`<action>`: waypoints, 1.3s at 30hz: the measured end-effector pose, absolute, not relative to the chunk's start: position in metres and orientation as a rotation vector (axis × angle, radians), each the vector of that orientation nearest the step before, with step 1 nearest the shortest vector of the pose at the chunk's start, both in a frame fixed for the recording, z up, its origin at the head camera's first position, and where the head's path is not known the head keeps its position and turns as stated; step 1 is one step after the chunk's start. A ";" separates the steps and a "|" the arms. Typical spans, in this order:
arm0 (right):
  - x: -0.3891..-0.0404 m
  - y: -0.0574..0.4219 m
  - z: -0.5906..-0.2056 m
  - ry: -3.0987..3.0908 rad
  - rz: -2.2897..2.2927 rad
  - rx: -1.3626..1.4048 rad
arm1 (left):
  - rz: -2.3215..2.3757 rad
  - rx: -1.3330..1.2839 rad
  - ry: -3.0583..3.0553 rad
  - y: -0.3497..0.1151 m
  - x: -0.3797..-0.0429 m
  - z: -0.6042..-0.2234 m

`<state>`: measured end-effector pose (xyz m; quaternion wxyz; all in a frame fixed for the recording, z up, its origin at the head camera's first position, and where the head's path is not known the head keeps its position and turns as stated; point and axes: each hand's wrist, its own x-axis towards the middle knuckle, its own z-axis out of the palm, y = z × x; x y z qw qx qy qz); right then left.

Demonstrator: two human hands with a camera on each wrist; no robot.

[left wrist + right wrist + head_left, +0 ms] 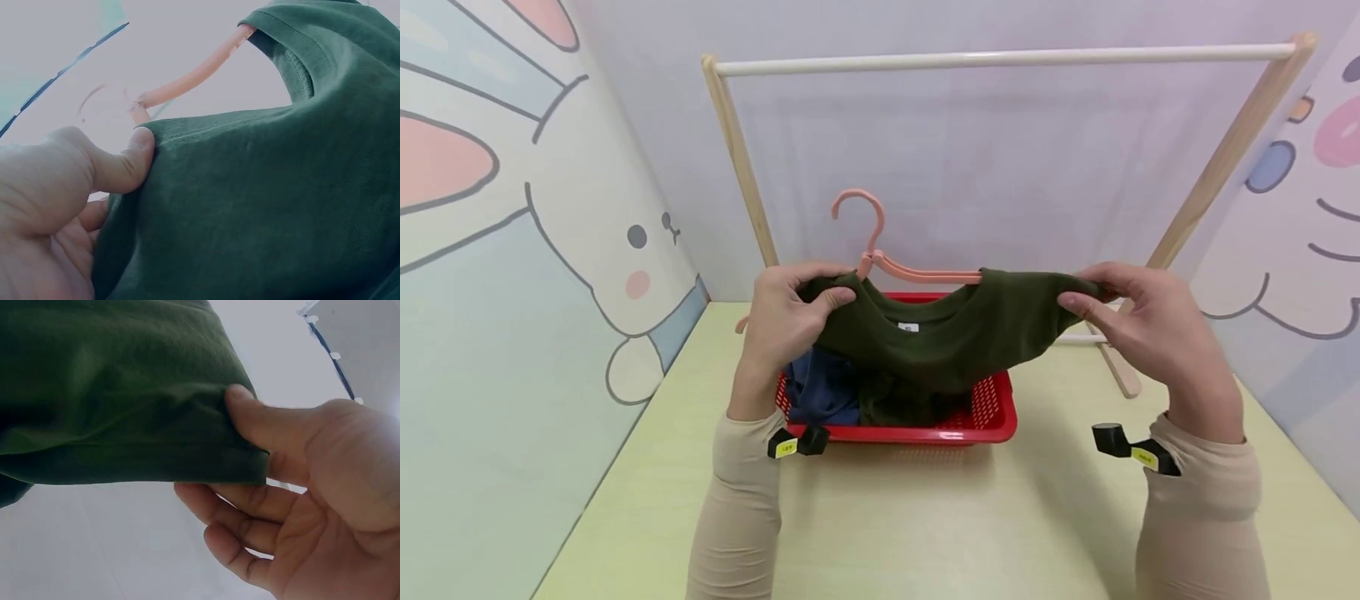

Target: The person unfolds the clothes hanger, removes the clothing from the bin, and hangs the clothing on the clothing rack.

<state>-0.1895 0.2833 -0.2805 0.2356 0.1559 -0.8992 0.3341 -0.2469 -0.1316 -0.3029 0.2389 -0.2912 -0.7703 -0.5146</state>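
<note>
A dark green T-shirt (940, 350) hangs spread between both hands over the red basket. A pink clothes hanger (917, 273) sits in its neck opening, hook up, with one arm running into the shirt's right shoulder. My left hand (793, 308) pinches the shirt at the left shoulder beside the collar, thumb in front, as the left wrist view shows with the shirt (250, 187) in the grip. My right hand (1150, 321) pinches the end of the right sleeve; in the right wrist view the thumb (269, 425) presses on the sleeve hem. The hanger's left end is mostly hidden.
The red basket (1000, 417) stands on the pale table (910, 517) with blue clothing (823, 387) inside. Behind it rises a wooden rack with a white rail (1000, 58); its right foot (1116, 367) rests on the table. Walls with cartoon drawings flank both sides.
</note>
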 end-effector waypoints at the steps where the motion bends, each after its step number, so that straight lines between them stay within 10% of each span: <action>1: -0.188 0.284 -0.280 -2.463 0.914 0.441 | -1.409 -0.807 -2.107 -0.131 -0.247 -0.302; 39: -0.188 0.291 -0.281 -2.413 1.057 0.587 | -1.291 -0.754 -2.198 -0.148 -0.252 -0.303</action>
